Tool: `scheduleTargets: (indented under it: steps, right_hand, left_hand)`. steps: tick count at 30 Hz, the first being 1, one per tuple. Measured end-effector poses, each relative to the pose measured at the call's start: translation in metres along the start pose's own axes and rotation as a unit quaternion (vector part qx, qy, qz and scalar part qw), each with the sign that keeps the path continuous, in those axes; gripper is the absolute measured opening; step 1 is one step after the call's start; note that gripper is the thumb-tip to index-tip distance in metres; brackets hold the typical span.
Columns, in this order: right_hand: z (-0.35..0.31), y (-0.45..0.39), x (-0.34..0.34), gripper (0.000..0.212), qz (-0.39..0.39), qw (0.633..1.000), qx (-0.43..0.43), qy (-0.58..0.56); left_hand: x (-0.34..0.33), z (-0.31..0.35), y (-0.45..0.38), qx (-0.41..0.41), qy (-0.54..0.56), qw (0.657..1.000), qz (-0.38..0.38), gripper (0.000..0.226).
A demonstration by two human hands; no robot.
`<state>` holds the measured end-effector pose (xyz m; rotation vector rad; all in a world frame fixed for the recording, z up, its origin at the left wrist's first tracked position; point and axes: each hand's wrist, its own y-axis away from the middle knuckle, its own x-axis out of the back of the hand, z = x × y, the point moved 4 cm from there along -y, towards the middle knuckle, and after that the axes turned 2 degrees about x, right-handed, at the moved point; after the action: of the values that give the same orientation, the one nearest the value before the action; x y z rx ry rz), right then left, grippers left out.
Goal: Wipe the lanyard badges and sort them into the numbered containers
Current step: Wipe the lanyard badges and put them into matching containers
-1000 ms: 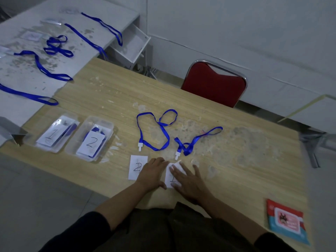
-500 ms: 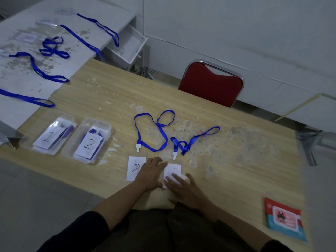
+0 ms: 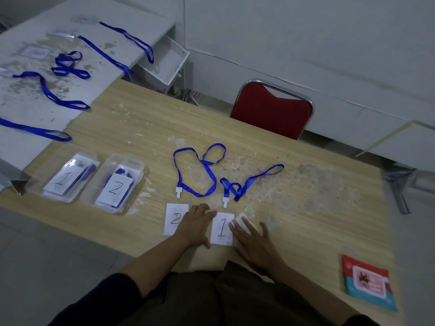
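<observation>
Two white badges lie at the wooden table's near edge, each below a blue lanyard. The badge marked 2 [image 3: 173, 218] sits left, partly under my left hand [image 3: 195, 225], which rests flat between the two badges. The badge marked 1 [image 3: 222, 229] lies uncovered. My right hand [image 3: 253, 243] presses a white wipe [image 3: 244, 221] on the table just right of that badge, fingers straight. Left of them stand two clear containers, one labelled 1 [image 3: 62, 176] and one labelled 2 [image 3: 115, 184], each with badges and blue strap inside.
A red and blue wet-wipe pack [image 3: 368, 285] lies at the near right table corner. A red chair [image 3: 273, 111] stands at the far edge. Several more blue lanyards [image 3: 63, 67] are spread on the grey table at the left.
My right hand with the wipe slid right off the badge marked 1, so its number now shows. My left hand stayed between the badges.
</observation>
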<state>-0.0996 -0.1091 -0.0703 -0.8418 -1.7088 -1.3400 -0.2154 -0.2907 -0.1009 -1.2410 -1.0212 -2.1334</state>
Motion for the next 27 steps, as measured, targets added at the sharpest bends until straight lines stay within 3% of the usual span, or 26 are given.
scheduleTargets:
  steps: [2,5,8,9,13,17,20,25,27]
  right_hand:
    - [-0.013,0.000,0.000,0.060,-0.047,0.998,0.036,0.010]
    - [-0.018,-0.006,-0.008,0.059,-0.030,0.994,0.097,0.044]
    - [-0.010,-0.026,-0.004,0.064,-0.012,0.999,-0.040,-0.033]
    - [-0.012,-0.029,-0.001,0.065,-0.011,0.998,-0.046,-0.031]
    - [-0.017,-0.007,-0.004,0.059,-0.016,0.995,0.081,0.051]
    - [0.000,0.014,-0.006,0.052,-0.005,0.998,0.032,0.056]
    - [-0.004,0.015,-0.007,0.053,-0.059,0.993,0.048,0.086]
    - [-0.004,0.004,-0.002,0.057,-0.027,0.999,0.005,0.027]
    - [-0.011,-0.001,0.001,0.058,-0.028,0.999,0.030,0.034]
  left_hand:
    - [0.001,0.000,-0.001,-0.004,-0.005,1.000,-0.002,0.111]
    - [0.001,0.001,-0.001,-0.003,-0.007,1.000,-0.007,0.111]
    - [0.002,0.003,-0.001,0.000,-0.009,1.000,-0.006,0.109]
    - [0.003,0.004,-0.001,-0.001,-0.011,1.000,-0.008,0.109]
    - [0.004,0.005,0.000,0.005,-0.015,1.000,-0.012,0.109]
    - [0.003,0.006,0.000,0.008,-0.018,1.000,-0.014,0.110]
    - [0.005,0.006,-0.001,0.004,-0.019,1.000,-0.018,0.109]
    - [0.006,0.007,-0.001,0.008,-0.024,1.000,-0.013,0.108]
    - [0.006,0.007,0.000,0.007,-0.030,0.999,-0.015,0.108]
